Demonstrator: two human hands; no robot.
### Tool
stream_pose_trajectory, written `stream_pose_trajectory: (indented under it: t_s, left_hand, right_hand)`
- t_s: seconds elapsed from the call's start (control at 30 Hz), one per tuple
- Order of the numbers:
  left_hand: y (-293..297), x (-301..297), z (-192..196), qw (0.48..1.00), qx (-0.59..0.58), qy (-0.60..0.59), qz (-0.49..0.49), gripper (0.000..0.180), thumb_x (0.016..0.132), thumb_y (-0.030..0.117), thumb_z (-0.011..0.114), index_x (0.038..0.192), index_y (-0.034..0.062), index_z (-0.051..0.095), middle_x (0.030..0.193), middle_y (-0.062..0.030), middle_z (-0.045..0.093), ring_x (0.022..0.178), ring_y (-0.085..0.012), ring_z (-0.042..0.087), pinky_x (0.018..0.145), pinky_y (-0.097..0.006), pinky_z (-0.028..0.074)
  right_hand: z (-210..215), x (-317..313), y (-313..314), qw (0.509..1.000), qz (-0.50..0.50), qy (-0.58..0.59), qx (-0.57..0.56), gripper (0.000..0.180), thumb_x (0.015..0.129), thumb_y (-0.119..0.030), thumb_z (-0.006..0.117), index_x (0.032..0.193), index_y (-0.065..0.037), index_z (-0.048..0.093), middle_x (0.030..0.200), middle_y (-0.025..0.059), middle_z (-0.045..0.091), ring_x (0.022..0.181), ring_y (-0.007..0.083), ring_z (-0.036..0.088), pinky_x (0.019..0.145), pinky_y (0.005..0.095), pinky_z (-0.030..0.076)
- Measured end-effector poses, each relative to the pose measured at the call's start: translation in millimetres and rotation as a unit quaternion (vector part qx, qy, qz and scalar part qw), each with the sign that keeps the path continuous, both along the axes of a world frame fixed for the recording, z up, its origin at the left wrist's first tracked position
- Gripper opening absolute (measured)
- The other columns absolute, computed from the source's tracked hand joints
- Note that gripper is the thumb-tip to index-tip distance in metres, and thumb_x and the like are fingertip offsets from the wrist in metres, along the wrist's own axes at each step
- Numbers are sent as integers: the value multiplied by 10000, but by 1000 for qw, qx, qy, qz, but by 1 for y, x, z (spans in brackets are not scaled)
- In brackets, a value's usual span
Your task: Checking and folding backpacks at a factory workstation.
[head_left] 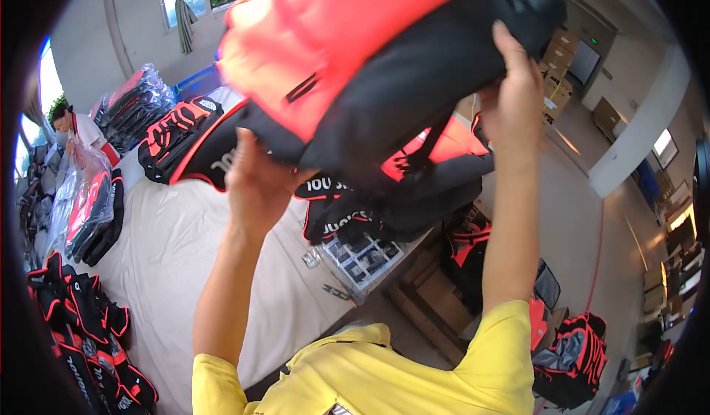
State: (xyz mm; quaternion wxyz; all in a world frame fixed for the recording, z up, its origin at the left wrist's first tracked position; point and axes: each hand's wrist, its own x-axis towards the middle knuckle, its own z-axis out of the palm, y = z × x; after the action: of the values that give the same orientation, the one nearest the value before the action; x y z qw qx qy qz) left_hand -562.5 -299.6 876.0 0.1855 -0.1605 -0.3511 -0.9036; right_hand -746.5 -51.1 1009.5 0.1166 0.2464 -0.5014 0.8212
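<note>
A large red and black bag [399,82] is lifted in front of me, tilted, and fills the top of the view. My left hand [259,182] grips its lower left corner, thumb up and fingers underneath. On the right, my right hand [514,93] clasps the black side, with the thumb pressed on the fabric and the other fingers partly hidden behind it. A small dark slit, perhaps a pocket opening, shows on the red panel. Below the lifted bag, more black and red bags [355,219] lie on the pale-covered table [192,245].
A tray of small parts [366,260] sits at the table's near edge, beside dark clips [336,291]. Black-red pieces [89,334] are heaped at left. Plastic-wrapped bags [137,104] stand behind, near a co-worker [85,130]. Bags [573,359] rest at lower right; cartons [558,64] stand beyond.
</note>
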Motion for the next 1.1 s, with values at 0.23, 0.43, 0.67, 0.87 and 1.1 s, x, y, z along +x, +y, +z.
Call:
stream_pose_trajectory:
  t_s: [0.23,0.43,0.67,0.87,1.1]
  left_hand:
    - [45,-12,-161,957,-118,-263,-31,578,1104,519,487,1443,53,539,1348,-147,664,1198,-302,684,980,-458,557]
    - [51,127,-328,802,55,-592,53,503,1078,481,555,1344,55,590,1277,-158,680,1150,-281,690,942,-432,558]
    - [60,303,-371,696,287,-595,282,405,1061,390,566,1281,53,608,1346,-161,630,1173,-284,657,930,-427,558]
    - [41,358,-343,710,314,-505,376,284,1028,372,629,1162,122,643,1068,-55,726,979,-207,722,823,-378,570]
    - [-22,542,-277,639,247,-443,578,265,1021,389,637,1076,133,675,957,-3,729,883,-163,723,780,-355,548]
  right_hand:
    - [-214,-163,112,961,-42,-239,134,449,949,-341,747,1209,-11,590,1124,111,686,875,239,721,560,389,608]
    - [-411,-149,130,899,7,-401,174,440,955,-398,750,1259,-88,679,1190,54,729,1031,233,706,773,490,575]
    - [-401,-144,100,920,77,-374,84,379,1027,-322,630,1310,-78,691,1262,81,716,1181,243,665,920,480,561]
    - [-404,-128,147,992,9,-95,84,698,888,-448,792,1443,-74,591,1562,195,482,1456,345,450,1167,611,405]
    - [-417,-138,21,919,256,-296,43,711,911,-434,780,1529,-191,525,1606,135,388,1383,385,434,1063,658,410]
